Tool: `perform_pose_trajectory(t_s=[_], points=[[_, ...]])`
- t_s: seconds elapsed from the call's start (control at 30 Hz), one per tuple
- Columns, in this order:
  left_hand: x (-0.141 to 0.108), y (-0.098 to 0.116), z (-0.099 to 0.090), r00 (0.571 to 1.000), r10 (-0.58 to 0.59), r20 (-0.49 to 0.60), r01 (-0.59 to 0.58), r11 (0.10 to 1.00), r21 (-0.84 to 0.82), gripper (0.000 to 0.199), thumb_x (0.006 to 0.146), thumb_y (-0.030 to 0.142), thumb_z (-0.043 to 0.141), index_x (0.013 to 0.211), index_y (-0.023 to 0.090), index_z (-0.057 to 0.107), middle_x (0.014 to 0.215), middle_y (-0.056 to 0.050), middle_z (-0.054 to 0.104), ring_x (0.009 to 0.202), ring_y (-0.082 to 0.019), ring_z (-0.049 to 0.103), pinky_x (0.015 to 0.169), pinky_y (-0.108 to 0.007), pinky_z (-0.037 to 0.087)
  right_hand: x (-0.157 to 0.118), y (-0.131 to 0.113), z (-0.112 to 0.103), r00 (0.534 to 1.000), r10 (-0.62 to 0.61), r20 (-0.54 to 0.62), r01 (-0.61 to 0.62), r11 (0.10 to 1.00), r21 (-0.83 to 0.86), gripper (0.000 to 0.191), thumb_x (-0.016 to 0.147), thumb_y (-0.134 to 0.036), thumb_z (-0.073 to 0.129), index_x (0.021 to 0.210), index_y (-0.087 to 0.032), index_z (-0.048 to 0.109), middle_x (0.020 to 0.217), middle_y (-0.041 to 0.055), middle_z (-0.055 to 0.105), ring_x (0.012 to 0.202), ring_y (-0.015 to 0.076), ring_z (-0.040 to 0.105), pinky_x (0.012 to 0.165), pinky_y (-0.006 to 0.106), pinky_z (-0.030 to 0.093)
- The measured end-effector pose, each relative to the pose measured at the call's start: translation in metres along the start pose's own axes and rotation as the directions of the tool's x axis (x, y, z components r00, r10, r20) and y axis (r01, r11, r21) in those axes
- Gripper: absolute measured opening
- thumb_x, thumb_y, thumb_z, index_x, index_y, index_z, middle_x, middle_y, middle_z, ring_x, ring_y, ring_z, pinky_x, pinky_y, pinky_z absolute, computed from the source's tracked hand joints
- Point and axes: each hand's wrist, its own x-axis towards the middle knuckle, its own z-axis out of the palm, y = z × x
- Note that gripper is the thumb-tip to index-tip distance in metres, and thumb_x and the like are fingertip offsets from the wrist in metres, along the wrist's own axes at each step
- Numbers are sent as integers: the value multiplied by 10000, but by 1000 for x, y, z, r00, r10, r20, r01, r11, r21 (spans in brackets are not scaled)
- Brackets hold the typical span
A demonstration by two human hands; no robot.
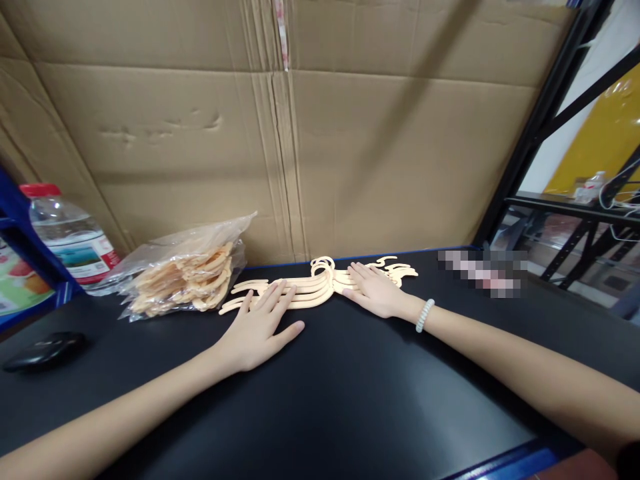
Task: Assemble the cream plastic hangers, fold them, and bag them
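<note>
On the black tabletop lies a flat, pale peach ornament of curved, wavy strands (315,293), with a small loop at its top middle. My left hand (257,327) rests palm down, fingers spread, its fingertips over the ornament's left part. Over the right part lies my right hand (373,290), flat with fingers stretched out, a pale beaded bracelet (425,315) at its wrist. Parts of the strands are hidden beneath both hands. To the left of the ornament sits a clear plastic bag (185,273) filled with more peach-coloured pieces.
A large water bottle (75,233) with a red cap stands at the left, behind a black computer mouse (45,351). Cardboard (400,147) walls off the table's back. Black metal shelving (530,147) rises at the right, and a blurred-out patch (485,270) covers something there.
</note>
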Motion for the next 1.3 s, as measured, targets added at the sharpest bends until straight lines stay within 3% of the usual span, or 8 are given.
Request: perform_pose_trajectory(t_s=[0.13,0.27,0.53,0.8,1.0,1.3], points=[[-2,1,1,999,-5,-31,5,1000,4,750,916,637,287,1503,174,225,1556,-134,215,1443,-316,163,1130,-607,111,-1,0,1,999,1,-43,-1,1000,-4,751,959,-579,203,1433,-21,368,1504,189,332,1416,329,239,1143,505,199],[-3,1,2,990,38,-138,-33,999,38,692,925,541,366,1484,145,270,1538,-156,278,1425,-320,233,1124,-593,184,-3,0,3,994,0,-111,0,1000,-4,661,969,-518,270,1419,-50,392,1495,171,359,1420,318,231,1141,534,194],[-6,1,-3,915,271,-300,-263,962,66,330,916,264,440,1220,200,552,1311,-110,575,1268,-273,472,1094,-552,283,-7,-4,-1,972,-70,-223,74,997,9,457,976,-401,347,1283,-120,536,1375,151,510,1355,300,356,1127,536,235],[-6,3,-5,862,352,-364,-371,928,19,249,912,169,448,1106,171,606,1172,-110,601,1116,-252,540,971,-432,427,-9,-6,-4,937,-181,-300,180,983,-29,344,972,-337,396,1182,-127,569,1249,142,578,1237,284,453,1086,514,298],[-7,4,-4,877,323,-356,-348,937,-6,238,914,158,427,1061,160,615,1012,-102,615,954,-241,580,841,-389,486,-11,-8,-5,891,-273,-363,267,961,-68,232,951,-251,448,1072,-130,604,1095,139,611,1042,260,514,927,434,425],[-10,5,-3,906,276,-321,-295,956,-10,251,914,176,421,1084,165,605,973,-84,642,872,-223,631,754,-345,518,-11,-9,-3,899,-260,-353,259,964,-51,177,952,-238,457,1004,-152,602,985,108,609,923,241,506,818,392,438]])
